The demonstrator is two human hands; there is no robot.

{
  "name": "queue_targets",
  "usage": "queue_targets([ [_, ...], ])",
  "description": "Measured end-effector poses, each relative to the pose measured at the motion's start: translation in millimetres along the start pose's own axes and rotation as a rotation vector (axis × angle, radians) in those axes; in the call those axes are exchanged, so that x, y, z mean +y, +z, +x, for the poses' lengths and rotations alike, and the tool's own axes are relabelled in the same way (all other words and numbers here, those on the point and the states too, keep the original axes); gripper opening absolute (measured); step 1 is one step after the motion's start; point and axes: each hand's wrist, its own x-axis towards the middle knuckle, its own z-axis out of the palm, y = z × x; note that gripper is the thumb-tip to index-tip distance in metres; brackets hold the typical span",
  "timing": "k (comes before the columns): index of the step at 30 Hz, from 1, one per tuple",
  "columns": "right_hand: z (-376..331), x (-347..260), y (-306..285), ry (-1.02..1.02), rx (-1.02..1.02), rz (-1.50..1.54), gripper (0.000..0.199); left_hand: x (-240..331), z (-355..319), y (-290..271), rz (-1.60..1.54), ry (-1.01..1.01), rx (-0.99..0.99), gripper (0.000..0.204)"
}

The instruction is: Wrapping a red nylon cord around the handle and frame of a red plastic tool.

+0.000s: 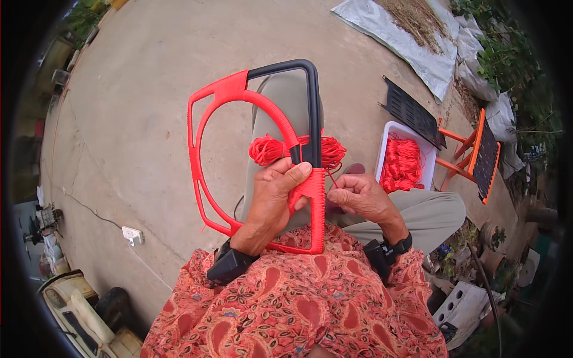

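On my lap rests a black tubular frame (314,107) with a rounded ring (268,109) inside it. Red cord covers most of both; the upper right corner and a short piece of the ring show bare black. My left hand (271,190) is closed around the spot where ring and right bar meet, its thumb pressed on the wrapping. Just right of that bar, my right hand (361,198) pinches a thin strand of red cord (332,179) that runs to the bar. A looped bundle of red cord (267,150) lies behind the bar, across my knee.
A white tub (384,138) of red cord hanks (401,162) stands on the concrete at right, beside an orange-framed stool (479,156) with black slats. At left lie a power socket (132,234) with its cable and a small vehicle (83,310). A silvery sheet (391,36) spreads at the far right.
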Motion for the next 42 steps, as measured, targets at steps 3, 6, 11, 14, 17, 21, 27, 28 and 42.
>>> queue_targets([
  [3,0,3,-24,-0.064,0.309,-0.122,0.025,-3,-1,4,0.005,-0.013,0.016,0.017],
  [6,8,-39,-28,-0.306,0.533,-0.145,0.028,-5,-1,2,0.019,0.001,-0.010,0.016],
  [11,44,-97,31,-0.958,0.240,-0.635,0.025,-8,9,-4,0.060,0.013,-0.008,0.014],
  [14,67,-99,52,-1.117,0.188,-0.929,0.030,-9,14,0,0.024,0.100,0.015,0.015],
  [17,79,-101,67,-1.128,0.232,-1.281,0.029,-7,13,-5,-0.007,0.158,0.037,0.019],
  [21,86,-97,63,-1.071,0.170,-1.406,0.024,-18,14,-9,-0.095,0.127,0.043,0.019],
  [27,73,-82,59,-1.122,0.050,-1.264,0.018,-30,2,-12,-0.013,0.122,0.017,0.016],
  [28,73,-81,61,-1.134,0.036,-1.262,0.018,-32,0,-12,-0.031,0.132,0.032,0.016],
  [42,96,-79,63,-1.103,0.024,-0.992,0.012,-19,14,-14,-0.032,0.162,0.025,0.016],
])
